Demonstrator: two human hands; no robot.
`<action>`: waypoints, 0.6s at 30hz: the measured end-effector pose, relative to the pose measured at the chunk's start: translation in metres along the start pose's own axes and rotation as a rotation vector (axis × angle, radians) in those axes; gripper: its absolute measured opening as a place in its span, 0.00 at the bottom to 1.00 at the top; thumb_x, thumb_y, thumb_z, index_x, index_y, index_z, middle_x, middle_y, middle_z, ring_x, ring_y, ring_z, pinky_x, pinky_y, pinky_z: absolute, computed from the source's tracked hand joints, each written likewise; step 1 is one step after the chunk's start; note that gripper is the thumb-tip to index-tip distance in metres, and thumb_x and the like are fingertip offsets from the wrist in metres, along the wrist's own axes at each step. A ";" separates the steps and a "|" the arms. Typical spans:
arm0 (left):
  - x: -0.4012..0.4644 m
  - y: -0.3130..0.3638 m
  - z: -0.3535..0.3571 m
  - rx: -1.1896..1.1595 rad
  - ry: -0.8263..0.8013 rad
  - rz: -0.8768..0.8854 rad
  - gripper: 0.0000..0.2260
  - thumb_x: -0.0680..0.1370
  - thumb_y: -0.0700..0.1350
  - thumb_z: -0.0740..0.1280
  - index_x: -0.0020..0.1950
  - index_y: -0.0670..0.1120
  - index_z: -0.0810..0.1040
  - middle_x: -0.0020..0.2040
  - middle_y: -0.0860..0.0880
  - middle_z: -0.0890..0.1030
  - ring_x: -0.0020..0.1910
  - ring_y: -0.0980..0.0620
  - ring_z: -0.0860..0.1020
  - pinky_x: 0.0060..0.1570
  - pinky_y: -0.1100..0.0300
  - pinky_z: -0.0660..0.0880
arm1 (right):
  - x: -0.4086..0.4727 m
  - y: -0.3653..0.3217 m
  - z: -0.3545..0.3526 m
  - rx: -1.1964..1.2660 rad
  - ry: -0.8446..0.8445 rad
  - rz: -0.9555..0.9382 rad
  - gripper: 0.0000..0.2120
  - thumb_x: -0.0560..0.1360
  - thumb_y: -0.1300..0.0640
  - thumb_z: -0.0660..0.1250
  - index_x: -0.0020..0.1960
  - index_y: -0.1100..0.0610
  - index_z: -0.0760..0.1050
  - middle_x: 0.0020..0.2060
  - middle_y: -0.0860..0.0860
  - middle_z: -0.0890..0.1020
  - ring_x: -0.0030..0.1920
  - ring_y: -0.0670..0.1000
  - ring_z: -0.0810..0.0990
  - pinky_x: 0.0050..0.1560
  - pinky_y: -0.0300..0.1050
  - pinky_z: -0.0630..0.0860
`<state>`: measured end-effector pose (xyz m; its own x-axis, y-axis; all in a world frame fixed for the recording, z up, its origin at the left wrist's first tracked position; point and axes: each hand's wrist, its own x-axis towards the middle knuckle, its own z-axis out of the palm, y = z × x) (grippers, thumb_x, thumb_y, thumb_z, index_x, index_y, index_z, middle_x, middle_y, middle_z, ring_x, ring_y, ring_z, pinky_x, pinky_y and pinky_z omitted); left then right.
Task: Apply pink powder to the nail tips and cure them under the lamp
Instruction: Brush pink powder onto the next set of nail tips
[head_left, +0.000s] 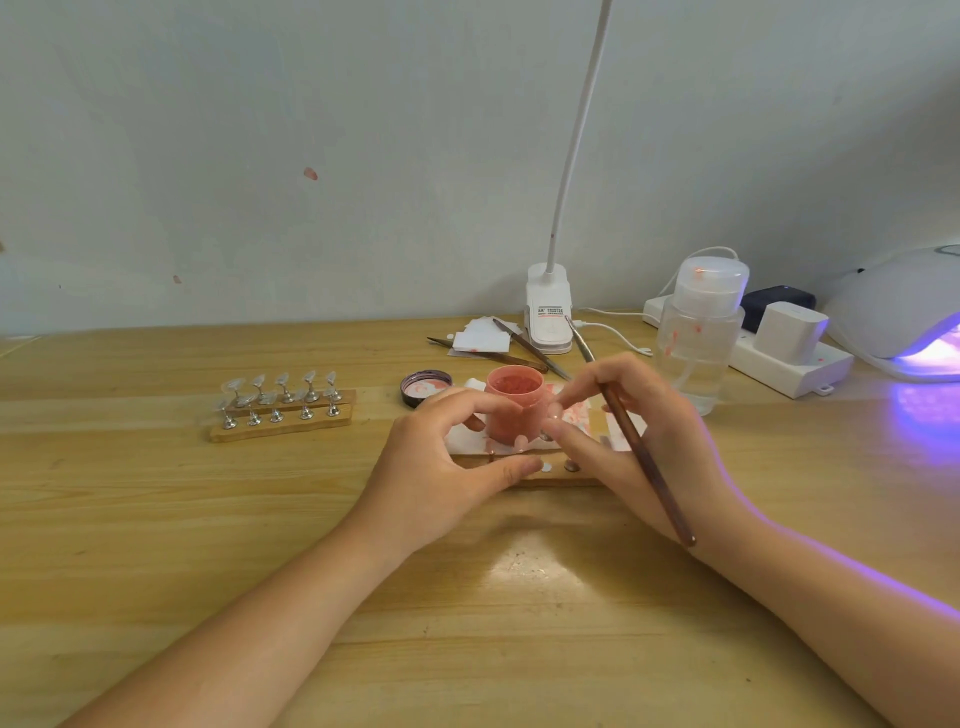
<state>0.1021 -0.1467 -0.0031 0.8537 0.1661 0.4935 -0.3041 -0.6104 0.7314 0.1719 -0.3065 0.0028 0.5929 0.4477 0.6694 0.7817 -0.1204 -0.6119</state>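
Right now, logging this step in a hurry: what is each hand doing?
Left hand: fingers curled round the pink powder jar, holding it.
Right hand: holding a brush; whether it pinches a nail tip cannot be told.

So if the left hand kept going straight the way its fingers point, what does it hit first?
Probably the right hand: the left hand has its fingers pointing rightward along the wooden holder, just in front of the pink powder jar. Depth is unclear, so the jar could come first.
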 end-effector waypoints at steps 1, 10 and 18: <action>0.000 -0.001 0.000 0.007 -0.018 -0.027 0.16 0.62 0.50 0.76 0.47 0.56 0.78 0.44 0.60 0.80 0.47 0.66 0.75 0.47 0.76 0.67 | 0.000 0.002 -0.002 -0.013 -0.027 0.001 0.12 0.67 0.65 0.75 0.43 0.54 0.73 0.37 0.41 0.80 0.43 0.39 0.78 0.48 0.35 0.73; 0.000 -0.008 0.003 0.009 -0.088 -0.125 0.14 0.64 0.45 0.77 0.45 0.54 0.77 0.43 0.54 0.81 0.45 0.57 0.77 0.49 0.68 0.73 | 0.000 0.011 -0.003 -0.074 -0.165 0.010 0.13 0.66 0.62 0.75 0.42 0.51 0.73 0.38 0.41 0.79 0.43 0.40 0.77 0.45 0.30 0.70; 0.001 -0.009 0.002 0.030 -0.125 -0.129 0.11 0.65 0.45 0.76 0.41 0.56 0.78 0.41 0.52 0.80 0.38 0.62 0.74 0.45 0.70 0.72 | 0.002 0.016 -0.010 -0.117 -0.204 -0.035 0.13 0.64 0.55 0.77 0.44 0.53 0.75 0.39 0.38 0.78 0.45 0.36 0.75 0.46 0.27 0.68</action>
<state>0.1070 -0.1424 -0.0103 0.9314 0.1479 0.3326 -0.1775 -0.6133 0.7697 0.1874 -0.3161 -0.0018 0.5232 0.6217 0.5828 0.8251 -0.1985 -0.5289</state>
